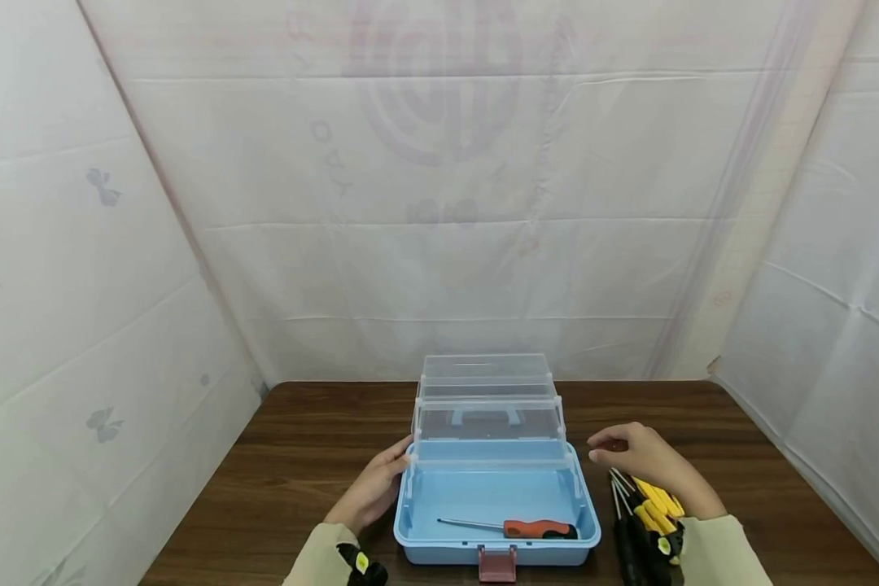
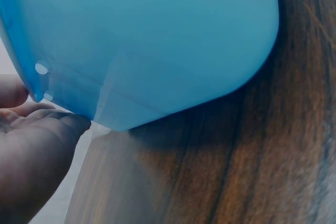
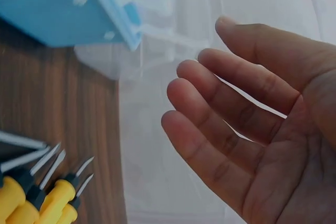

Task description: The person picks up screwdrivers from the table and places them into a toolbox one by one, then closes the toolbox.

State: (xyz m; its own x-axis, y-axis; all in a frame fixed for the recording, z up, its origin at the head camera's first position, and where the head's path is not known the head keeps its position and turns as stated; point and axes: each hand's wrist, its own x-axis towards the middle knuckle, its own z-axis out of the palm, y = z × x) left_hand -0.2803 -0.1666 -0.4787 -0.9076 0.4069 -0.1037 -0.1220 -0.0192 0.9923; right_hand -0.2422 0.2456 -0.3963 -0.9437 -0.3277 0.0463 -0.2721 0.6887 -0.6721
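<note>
A light blue plastic toolbox [image 1: 492, 491] stands with its clear lid and trays [image 1: 487, 391] folded up at the back. Inside it lies a screwdriver [image 1: 531, 529] with an orange and black handle, shaft pointing left. My left hand [image 1: 372, 490] grips the box's left side near the back, thumb at the rim; the left wrist view shows fingers [image 2: 50, 129] around the box edge. To the right of the box, my right hand [image 1: 648, 460] hovers with relaxed, loosely bent fingers and nothing in them. Beneath it are several screwdrivers [image 3: 55, 198] with yellow or black handles.
The brown wood-grain table [image 1: 322, 439] carries everything. White sheeting [image 1: 439, 277] hangs behind it and on both sides. A reddish latch [image 1: 496, 564] hangs down at the front of the box.
</note>
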